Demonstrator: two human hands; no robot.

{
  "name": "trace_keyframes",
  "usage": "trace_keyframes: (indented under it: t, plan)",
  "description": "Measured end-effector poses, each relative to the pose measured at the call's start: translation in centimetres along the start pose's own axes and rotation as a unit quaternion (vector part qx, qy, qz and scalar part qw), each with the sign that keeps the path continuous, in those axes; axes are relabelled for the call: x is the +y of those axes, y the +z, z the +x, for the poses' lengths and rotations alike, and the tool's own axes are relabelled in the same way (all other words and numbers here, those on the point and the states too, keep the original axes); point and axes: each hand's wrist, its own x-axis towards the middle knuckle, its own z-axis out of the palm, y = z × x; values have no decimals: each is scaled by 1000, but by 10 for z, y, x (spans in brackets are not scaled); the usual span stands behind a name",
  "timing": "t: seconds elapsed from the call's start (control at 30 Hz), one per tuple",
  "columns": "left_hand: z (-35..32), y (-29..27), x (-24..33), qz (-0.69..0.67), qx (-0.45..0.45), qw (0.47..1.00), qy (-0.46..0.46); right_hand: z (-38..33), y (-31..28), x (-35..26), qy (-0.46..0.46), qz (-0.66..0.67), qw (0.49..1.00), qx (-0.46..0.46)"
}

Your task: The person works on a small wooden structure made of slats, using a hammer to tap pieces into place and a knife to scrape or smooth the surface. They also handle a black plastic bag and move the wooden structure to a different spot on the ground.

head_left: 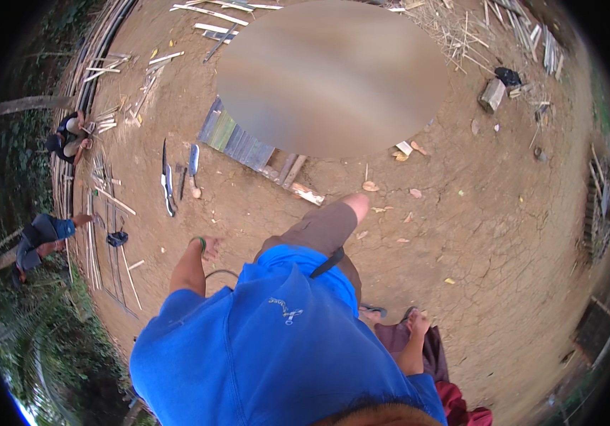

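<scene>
My left hand [209,247] hangs low beside my hip with the fingers spread loose and nothing in it; a green band sits at the wrist. My right hand [417,325] rests flat on a maroon cloth [429,358] at my right side, and I cannot tell whether the fingers grip it. Between the arms I see my blue shirt [269,348] and one raised knee in brown shorts [322,231]. Out ahead of the left hand, well apart from it, two long knives [168,186] and a shorter blade [193,162] lie on the bare dirt ground [475,227]. Beside them lies a slatted wooden panel [248,145]. Bamboo strips [109,234] lie along the left, where two people [70,135] crouch.
</scene>
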Motion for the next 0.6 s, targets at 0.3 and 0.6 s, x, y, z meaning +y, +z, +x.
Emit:
trace_keyframes:
  t: [0.3, 0.6]
  plan:
    - [-182, 148, 412, 160, 375, 803, 435, 12, -73, -94, -10, 99, 994, 32]
    - [-822, 520, 694, -12, 10, 104, 994, 16, -127, -149, 114, 267, 952, 101]
